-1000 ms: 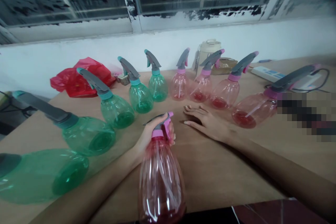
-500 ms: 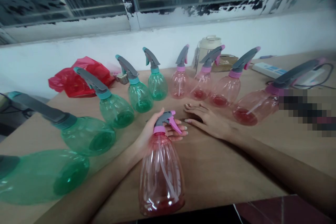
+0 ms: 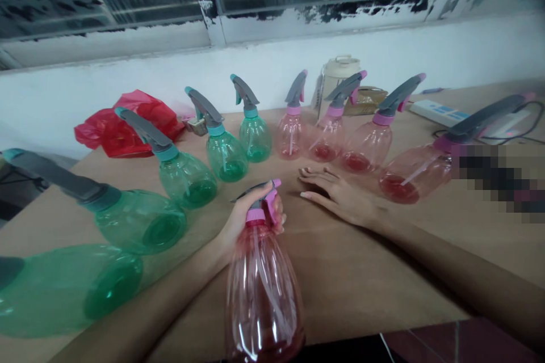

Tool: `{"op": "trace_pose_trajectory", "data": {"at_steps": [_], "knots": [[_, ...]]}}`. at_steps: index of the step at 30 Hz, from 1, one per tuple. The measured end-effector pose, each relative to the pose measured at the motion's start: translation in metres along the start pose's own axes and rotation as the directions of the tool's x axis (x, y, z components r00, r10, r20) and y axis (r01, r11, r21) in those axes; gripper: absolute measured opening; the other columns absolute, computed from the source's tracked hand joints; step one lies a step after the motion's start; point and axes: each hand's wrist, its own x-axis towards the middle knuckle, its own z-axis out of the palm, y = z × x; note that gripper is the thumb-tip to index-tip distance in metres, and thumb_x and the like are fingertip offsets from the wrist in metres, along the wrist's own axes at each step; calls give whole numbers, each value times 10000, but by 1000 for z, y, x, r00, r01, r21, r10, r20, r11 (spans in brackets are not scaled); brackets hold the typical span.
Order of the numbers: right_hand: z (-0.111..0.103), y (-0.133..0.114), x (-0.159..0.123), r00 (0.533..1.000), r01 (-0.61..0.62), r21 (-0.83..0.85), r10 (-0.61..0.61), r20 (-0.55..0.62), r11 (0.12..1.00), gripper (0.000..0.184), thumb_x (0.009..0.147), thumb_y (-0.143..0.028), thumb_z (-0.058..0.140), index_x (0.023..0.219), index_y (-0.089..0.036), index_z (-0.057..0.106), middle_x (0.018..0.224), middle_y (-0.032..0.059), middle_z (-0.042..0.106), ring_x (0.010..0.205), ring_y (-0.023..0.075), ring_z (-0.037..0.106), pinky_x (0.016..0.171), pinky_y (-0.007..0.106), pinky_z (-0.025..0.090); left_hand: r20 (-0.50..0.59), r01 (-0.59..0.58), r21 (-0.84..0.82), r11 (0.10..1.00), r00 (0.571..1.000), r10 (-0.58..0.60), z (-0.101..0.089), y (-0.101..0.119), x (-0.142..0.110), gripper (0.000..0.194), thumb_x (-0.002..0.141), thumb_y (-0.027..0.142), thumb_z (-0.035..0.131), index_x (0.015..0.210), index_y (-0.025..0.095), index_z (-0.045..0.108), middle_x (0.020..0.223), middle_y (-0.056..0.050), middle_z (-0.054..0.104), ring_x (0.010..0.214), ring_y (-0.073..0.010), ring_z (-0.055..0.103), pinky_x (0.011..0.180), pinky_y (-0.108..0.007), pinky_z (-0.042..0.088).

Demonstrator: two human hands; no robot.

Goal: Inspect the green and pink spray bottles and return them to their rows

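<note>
A clear pink spray bottle with a grey and pink trigger head is close in front of me, near the table's front edge. Wrapped round its head and trigger is my left hand, thumb on top and fingers curled over the pink lever. My right hand lies palm down on the wooden table, fingers stretched out and holding nothing. Behind it stand several pink spray bottles. Several green spray bottles curve round to the left of my left hand.
At the back left lies a red plastic bag. A cream-coloured jug and a brown package stand by the wall. On the right are a white power strip and a black cable. A pixelated patch hides part of the right side.
My left hand's fingers have closed from extended to curled round the trigger, and the thumb has moved onto the spray head. The bottle tilts slightly and sits lower in view. My right hand stays put.
</note>
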Motion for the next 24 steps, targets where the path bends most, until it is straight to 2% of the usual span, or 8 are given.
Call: {"op": "trace_pose_trajectory", "data": {"at_steps": [2, 5, 9, 15, 24], "knots": [[0, 0, 0, 1000, 2, -2, -2, 1, 1000, 495, 923, -511, 364, 1284, -206, 509, 1367, 60, 501, 1321, 217, 375, 1112, 478, 240, 0, 17, 0, 1000, 1000, -17, -2, 0, 2, 404, 891, 409, 470, 633, 126, 597, 557, -42, 593, 506, -131, 589, 487, -218, 447], [-1, -1, -1, 1000, -1, -10, 1, 9, 1000, 502, 925, -505, 364, 1292, -190, 502, 1366, 60, 504, 1324, 212, 370, 1119, 469, 233, -41, 94, -8, 996, 995, -94, -7, 3, 5, 513, 906, 503, 389, 781, 85, 660, 737, -129, 689, 698, -218, 681, 651, -296, 523], [-2, -2, -1, 1000, 2, -24, -2, 18, 1000, 505, 930, -493, 361, 1316, -189, 477, 1366, 62, 503, 1326, 211, 368, 1120, 473, 229, -27, 141, -56, 988, 989, -142, -11, 5, 7, 573, 918, 514, 335, 885, 48, 668, 832, -177, 708, 842, -274, 687, 772, -358, 523], [-3, -2, -1, 1000, 15, -35, -15, 18, 999, 504, 939, -483, 344, 1317, -177, 476, 1375, 65, 494, 1327, 206, 364, 1114, 452, 253, 4, 135, -85, 987, 991, -135, -13, 3, 8, 545, 914, 485, 351, 966, 33, 651, 922, -206, 705, 915, -300, 673, 833, -396, 505], [-7, -3, -1, 999, 32, 12, -32, 2, 999, 470, 953, -454, 314, 1296, -194, 503, 1360, 70, 508, 1311, 220, 390, 1092, 470, 285, 37, 167, -97, 981, 986, -164, -16, 4, 9, 542, 906, 497, 342, 911, 53, 653, 883, -184, 701, 865, -278, 682, 801, -376, 510]]}}
